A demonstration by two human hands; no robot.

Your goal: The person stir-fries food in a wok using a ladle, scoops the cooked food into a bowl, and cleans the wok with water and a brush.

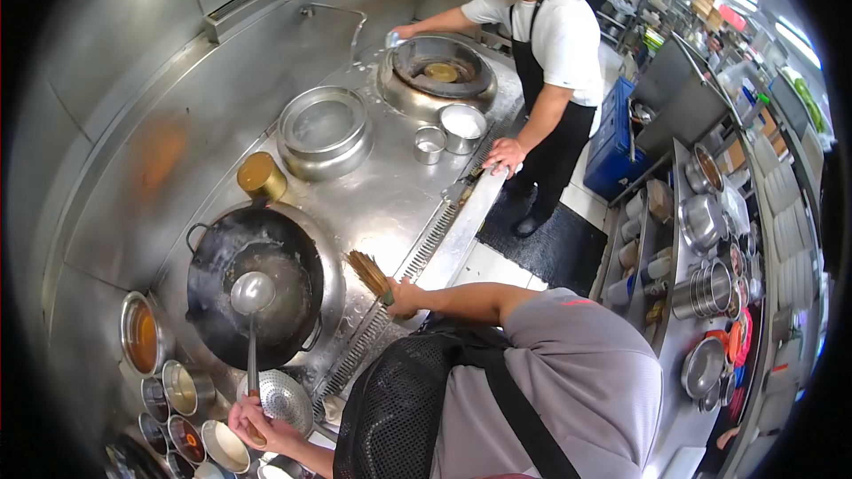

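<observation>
My left hand (255,426) is wrapped round the handle of a metal ladle (253,292). The ladle's bowl hangs over or rests in a dark wok (213,302); I cannot tell which. The wok sits on the near burner and holds no visible food. My right hand (405,297) grips a bamboo wok brush (367,273), its bristles pointing toward the wok above the range's front edge. A perforated strainer (282,399) lies beside my left hand. Close by are several metal pots of sauces, including one with orange liquid (143,334).
A brass-coloured pot (261,176) and a round metal basin (323,122) stand behind the wok. A co-worker (555,44) in a black apron leans at the far burner (442,74). Two small metal pots (462,124) stand near them. Shelves with bowls (704,222) line the right side.
</observation>
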